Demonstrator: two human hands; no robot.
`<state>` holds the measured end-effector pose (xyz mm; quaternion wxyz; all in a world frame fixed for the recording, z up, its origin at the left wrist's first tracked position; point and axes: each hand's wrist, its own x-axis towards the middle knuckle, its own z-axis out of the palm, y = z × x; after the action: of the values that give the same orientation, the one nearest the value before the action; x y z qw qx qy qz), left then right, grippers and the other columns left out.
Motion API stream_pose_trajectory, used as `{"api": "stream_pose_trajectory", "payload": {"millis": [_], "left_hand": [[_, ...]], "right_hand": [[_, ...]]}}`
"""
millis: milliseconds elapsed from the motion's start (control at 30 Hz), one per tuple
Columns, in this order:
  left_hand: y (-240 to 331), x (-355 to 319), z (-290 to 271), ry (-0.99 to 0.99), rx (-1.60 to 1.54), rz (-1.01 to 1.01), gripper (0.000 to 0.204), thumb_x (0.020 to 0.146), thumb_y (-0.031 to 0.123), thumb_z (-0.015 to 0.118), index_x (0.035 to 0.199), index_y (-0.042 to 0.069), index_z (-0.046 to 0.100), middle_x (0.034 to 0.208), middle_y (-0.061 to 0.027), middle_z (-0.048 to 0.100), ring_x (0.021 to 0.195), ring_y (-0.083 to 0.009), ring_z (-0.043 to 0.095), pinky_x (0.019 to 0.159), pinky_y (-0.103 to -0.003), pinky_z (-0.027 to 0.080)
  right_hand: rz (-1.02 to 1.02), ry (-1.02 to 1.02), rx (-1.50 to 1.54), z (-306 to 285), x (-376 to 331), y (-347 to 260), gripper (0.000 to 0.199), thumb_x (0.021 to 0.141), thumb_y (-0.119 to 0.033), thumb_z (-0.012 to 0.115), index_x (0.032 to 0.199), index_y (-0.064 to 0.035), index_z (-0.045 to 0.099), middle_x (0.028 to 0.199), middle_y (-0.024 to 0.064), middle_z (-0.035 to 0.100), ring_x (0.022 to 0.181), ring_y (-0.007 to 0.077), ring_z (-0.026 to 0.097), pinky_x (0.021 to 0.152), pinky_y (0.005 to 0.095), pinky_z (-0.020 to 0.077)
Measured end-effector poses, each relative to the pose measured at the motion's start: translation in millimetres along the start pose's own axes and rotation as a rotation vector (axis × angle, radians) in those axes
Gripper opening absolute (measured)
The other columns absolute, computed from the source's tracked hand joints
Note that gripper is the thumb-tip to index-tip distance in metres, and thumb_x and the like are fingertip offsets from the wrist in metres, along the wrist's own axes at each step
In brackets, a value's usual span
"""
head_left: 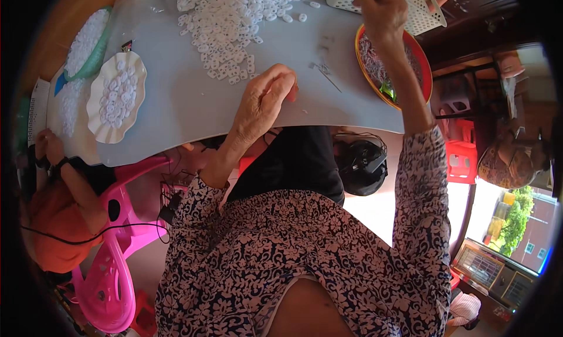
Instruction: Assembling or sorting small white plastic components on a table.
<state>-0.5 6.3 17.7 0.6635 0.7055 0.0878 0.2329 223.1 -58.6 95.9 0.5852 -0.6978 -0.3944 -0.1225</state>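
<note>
My left hand hovers over the near edge of the grey table, its fingers curled in. Whether anything is inside them is hidden. Just beyond it spreads a big pile of small white oval plastic pieces with holes. My right hand is stretched far forward, in front of a white perforated basket; its fingertips are cut off by the upper edge. Below that forearm stands a red round tray with a yellow rim, heaped with small thin pieces. A few thin metal pins lie between the hands.
A scalloped cream dish of white pieces and a green basket of more pieces stand at the left. Another person in orange sits there, near a pink plastic chair. A black bag-like object is below the table edge.
</note>
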Motion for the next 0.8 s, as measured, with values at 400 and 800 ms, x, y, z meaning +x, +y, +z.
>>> {"api": "stream_pose_trajectory", "payload": {"millis": [400,800], "left_hand": [[6,-6,5,0.134,-0.262,-0.021,0.027,0.097,0.017,0.041,0.079,0.000,0.052,0.071,-0.0023,0.052,0.071,-0.0095,0.048,0.070,-0.024,0.039],[9,-1,10,0.132,-0.173,-0.044,0.025,0.095,0.018,0.044,0.078,0.001,0.052,0.069,-0.0005,0.052,0.069,-0.0088,0.047,0.068,-0.024,0.039]], "right_hand": [[-0.682,-0.277,-0.193,56,0,-16,0.012,0.078,-0.007,0.062,0.088,-0.0044,0.066,0.074,0.0114,0.065,0.065,0.0226,0.064,0.062,0.0314,0.0499],[-0.500,-0.840,-0.394,79,-51,4,0.012,0.077,-0.006,0.060,0.087,-0.0002,0.063,0.081,0.0135,0.063,0.072,0.0334,0.061,0.067,0.0409,0.0502]]}}
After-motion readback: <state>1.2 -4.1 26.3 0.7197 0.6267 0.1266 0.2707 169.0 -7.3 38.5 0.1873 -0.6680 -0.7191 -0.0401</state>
